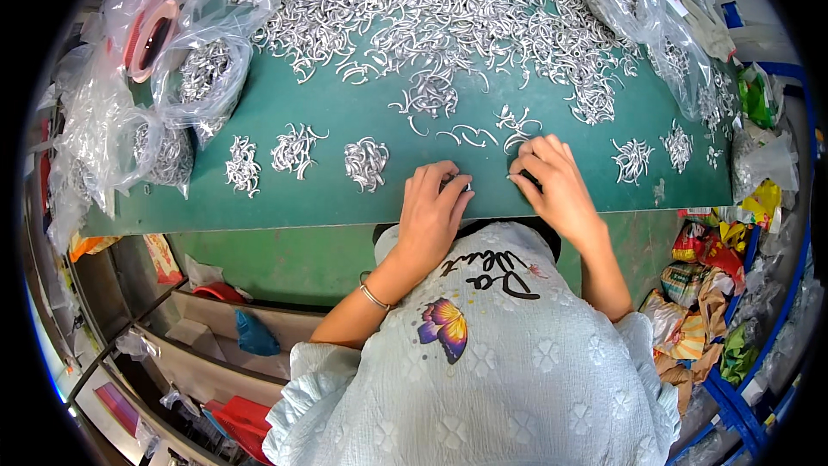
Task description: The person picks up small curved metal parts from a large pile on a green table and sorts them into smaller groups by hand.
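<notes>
A green table (302,204) spreads across the view, with a heap of curved metal pieces (431,4) at twelve o'clock from the hands, small piles (366,166) at nine and three, and plastic bags (203,69) at ten. The left hand (431,200) and right hand (555,181) are apart, fingers curled; I cannot tell whether either pinches a piece. The pieces look light, stiff and slippery, apt to tangle; mid-curve seems the best hold, between thumb and fingertip.
</notes>
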A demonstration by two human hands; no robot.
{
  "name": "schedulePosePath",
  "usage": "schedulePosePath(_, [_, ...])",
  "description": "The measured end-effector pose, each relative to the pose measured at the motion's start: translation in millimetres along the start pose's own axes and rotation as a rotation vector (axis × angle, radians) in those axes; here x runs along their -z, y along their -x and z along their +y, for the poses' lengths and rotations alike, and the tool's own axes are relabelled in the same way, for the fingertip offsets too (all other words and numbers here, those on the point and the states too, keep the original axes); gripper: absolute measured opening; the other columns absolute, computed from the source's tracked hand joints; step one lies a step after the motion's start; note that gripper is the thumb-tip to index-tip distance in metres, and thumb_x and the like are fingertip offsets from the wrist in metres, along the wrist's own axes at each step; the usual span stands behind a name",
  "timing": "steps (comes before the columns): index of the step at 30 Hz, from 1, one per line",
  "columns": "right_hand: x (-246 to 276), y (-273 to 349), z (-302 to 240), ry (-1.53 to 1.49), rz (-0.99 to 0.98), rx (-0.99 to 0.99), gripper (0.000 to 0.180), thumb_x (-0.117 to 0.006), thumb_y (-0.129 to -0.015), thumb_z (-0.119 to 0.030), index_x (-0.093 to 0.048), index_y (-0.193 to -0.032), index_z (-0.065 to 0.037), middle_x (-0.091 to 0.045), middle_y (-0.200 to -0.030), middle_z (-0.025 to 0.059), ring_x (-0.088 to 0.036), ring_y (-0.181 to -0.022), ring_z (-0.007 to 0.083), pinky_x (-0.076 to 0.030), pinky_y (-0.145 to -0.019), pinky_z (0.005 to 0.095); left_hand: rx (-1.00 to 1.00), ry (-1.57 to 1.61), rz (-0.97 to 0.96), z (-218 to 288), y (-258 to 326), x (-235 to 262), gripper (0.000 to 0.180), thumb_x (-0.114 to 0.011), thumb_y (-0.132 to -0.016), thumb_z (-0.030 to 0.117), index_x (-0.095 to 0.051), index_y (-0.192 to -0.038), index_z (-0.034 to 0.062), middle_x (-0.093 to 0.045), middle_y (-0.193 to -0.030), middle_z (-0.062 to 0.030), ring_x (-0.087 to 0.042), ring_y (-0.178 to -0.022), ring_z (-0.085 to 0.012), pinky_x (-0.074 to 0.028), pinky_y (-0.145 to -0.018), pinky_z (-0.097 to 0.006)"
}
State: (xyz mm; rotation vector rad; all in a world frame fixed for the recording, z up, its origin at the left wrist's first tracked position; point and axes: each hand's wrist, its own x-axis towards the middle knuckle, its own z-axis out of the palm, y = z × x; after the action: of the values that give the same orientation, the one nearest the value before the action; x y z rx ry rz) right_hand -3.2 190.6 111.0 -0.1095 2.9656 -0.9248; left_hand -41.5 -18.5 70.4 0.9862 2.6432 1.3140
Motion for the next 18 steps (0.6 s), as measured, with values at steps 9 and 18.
schedulePosePath(9, [37.9,-12.5,29.2,0.125,0.075,-0.069,0.01,-0.069,-0.077,-0.003,-0.062,-0.083,-0.002,-0.06,-0.082,0.0111,-0.054,-0.082,0.0302,-0.042,-0.078,0.0398,0.0,0.039,0.019,0.3,-0.4,-2.3,0.028,-0.07,-0.075,-0.002,-0.063,-0.102,0.002,-0.054,-0.107,-0.0106,-0.054,-0.092,-0.0277,-0.044,-0.078,-0.038])
schedulePosePath(18, [1.9,-63.7,21.6,0.156,0.251,0.133,0.007,-0.067,-0.081,-0.007,-0.063,-0.085,-0.003,-0.06,-0.086,0.0098,-0.055,-0.086,0.0284,-0.043,-0.076,0.0397,0.006,0.035,0.005,5.3,-4.0,0.0,0.031,-0.07,-0.073,-0.005,-0.063,-0.103,0.0009,-0.055,-0.105,-0.0122,-0.054,-0.092,-0.0286,-0.046,-0.08,-0.039])
